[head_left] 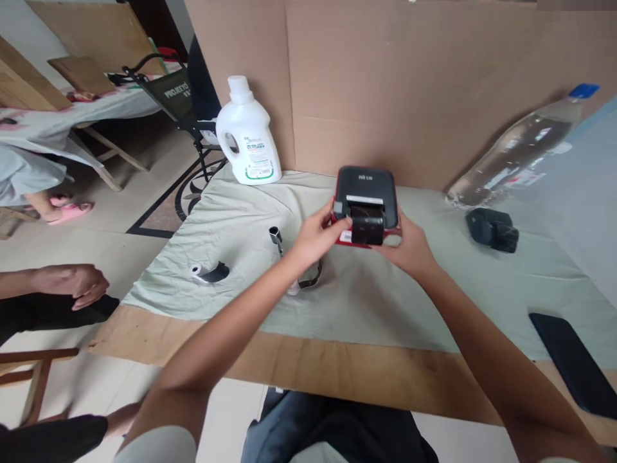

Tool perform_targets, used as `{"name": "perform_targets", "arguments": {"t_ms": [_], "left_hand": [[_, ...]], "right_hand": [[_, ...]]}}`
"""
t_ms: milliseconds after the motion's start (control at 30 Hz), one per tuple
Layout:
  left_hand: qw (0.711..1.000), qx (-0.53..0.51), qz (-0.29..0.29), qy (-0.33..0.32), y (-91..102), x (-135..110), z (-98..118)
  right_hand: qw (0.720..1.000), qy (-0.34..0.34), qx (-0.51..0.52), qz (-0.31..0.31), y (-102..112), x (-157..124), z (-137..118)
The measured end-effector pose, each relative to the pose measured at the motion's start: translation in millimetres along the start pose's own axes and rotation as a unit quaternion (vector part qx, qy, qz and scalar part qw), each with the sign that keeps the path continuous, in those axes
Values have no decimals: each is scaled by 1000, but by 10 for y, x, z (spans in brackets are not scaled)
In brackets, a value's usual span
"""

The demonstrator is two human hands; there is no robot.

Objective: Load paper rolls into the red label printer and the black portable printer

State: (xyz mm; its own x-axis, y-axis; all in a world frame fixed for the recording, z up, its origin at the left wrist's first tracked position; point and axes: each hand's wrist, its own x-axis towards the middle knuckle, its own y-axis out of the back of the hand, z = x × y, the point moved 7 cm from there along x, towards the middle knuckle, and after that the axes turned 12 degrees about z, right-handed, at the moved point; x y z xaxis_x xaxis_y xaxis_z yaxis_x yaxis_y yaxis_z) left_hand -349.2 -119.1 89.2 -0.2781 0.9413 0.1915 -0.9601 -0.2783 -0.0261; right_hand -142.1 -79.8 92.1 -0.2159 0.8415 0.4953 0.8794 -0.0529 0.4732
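Holding a small black-and-red printer (366, 193) mid-table on the pale cloth (385, 302), just short of the cardboard wall (409, 96). Pinching its front left corner with the left hand (315, 238), cupping the right side with the right hand (409, 247), both closed on it. Looks mid-fiddle with the front flap; probably calls for a steady base and a light thumb.

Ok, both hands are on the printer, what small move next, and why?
Probably hold the printer with the right hand and reach the left hand for the paper roll: both grip the printer, the roll lies apart on the cloth.
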Motion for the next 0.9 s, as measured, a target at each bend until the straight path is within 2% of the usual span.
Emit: {"name": "perform_targets", "arguments": {"t_ms": [100, 200, 333, 433, 500, 600, 900], "left_hand": [[999, -11, 36, -27, 521, 481, 179], [994, 12, 103, 13, 1185, 880, 19], [982, 34, 162, 88, 1970, 1104, -427], [977, 46, 174, 116, 2340, 1112, -698], [977, 45, 169, 122, 2466, 1107, -812], [974, 45, 174, 137, 2555, 1119, -923], [971, 32, 182, 154, 2497, 1243, -1049]], "right_hand": [[999, 27, 45, -14, -541, 610, -325], [995, 57, 83, -28, -1304, 1033, -455], [990, 52, 110, -72, -2311, 1193, -374], [988, 39, 118, -94, -2811, 1140, -299], [989, 29, 113, -96, -3005, 1109, -256], [990, 24, 99, -93, -3144, 1110, -215], [992, 5, 79, -103, -3173, 1210, -112]]}}
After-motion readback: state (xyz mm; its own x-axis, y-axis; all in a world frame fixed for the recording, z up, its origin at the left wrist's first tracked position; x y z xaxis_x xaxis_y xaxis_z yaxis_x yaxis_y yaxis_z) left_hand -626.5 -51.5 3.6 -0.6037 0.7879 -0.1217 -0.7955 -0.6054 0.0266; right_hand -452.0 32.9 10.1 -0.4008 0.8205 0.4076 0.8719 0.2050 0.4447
